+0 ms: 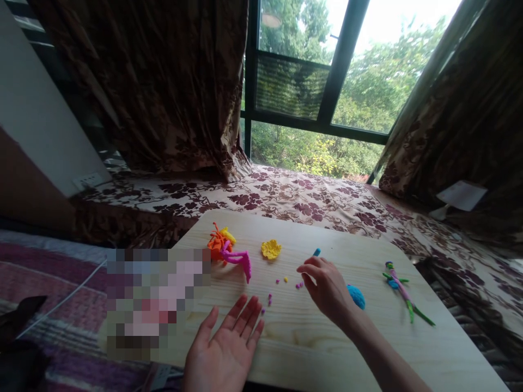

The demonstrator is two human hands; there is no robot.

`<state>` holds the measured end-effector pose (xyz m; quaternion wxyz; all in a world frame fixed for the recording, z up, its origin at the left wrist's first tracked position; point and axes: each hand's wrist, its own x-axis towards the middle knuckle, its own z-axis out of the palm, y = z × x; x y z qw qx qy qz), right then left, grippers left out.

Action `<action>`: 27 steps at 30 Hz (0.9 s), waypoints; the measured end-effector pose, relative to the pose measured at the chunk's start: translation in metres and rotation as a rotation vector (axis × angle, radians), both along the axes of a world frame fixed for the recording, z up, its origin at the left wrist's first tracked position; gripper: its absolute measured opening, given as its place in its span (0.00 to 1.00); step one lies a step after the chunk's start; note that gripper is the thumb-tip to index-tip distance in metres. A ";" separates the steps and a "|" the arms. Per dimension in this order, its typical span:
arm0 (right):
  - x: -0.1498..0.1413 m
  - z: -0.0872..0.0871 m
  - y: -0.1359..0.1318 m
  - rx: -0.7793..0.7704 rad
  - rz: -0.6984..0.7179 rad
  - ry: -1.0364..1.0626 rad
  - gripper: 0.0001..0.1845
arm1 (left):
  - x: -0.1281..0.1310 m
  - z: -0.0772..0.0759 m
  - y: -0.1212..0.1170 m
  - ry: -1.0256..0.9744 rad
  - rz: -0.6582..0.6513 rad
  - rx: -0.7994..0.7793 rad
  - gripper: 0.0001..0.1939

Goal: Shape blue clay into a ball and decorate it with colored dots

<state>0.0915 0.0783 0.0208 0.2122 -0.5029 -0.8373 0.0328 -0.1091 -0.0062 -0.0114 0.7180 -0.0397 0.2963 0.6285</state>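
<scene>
My left hand (224, 348) lies palm up over the near edge of the table, its fingers stretched and nothing on the palm. My right hand (327, 288) hovers palm down at the middle, fingers bent, with a small gap between thumb and forefinger; I see nothing held there. Just under its fingertips lie small purple clay balls (299, 285). More purple balls (269, 298) and a tiny yellow ball (285, 279) are scattered between the hands. Beyond the right fingers shows a teal clay stick (317, 252). Right of that wrist sits a textured blue clay lump (356, 297), partly hidden.
A yellow clay disc (271, 249) lies toward the back of the wooden table (286, 348). Left of it stands an orange clay figure (218, 242) with magenta limbs (239, 258). A pink-and-green clay figure (400, 291) lies at right. A blurred patch covers the table's left side.
</scene>
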 end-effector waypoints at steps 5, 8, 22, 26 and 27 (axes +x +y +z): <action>0.007 -0.017 -0.002 -0.005 -0.037 -0.050 0.08 | 0.012 0.004 0.002 -0.002 -0.043 0.026 0.19; 0.000 -0.024 0.001 0.005 -0.060 -0.037 0.09 | 0.017 0.007 0.002 0.000 -0.057 0.037 0.20; -0.024 -0.003 -0.086 0.095 0.303 0.295 0.11 | 0.059 0.018 0.019 -0.293 -0.216 0.132 0.30; -0.019 -0.017 -0.087 0.367 0.285 0.256 0.15 | 0.061 0.028 0.020 -0.222 -0.152 0.171 0.31; -0.019 -0.016 -0.086 0.381 0.271 0.242 0.15 | 0.061 0.031 0.020 -0.208 -0.158 0.176 0.31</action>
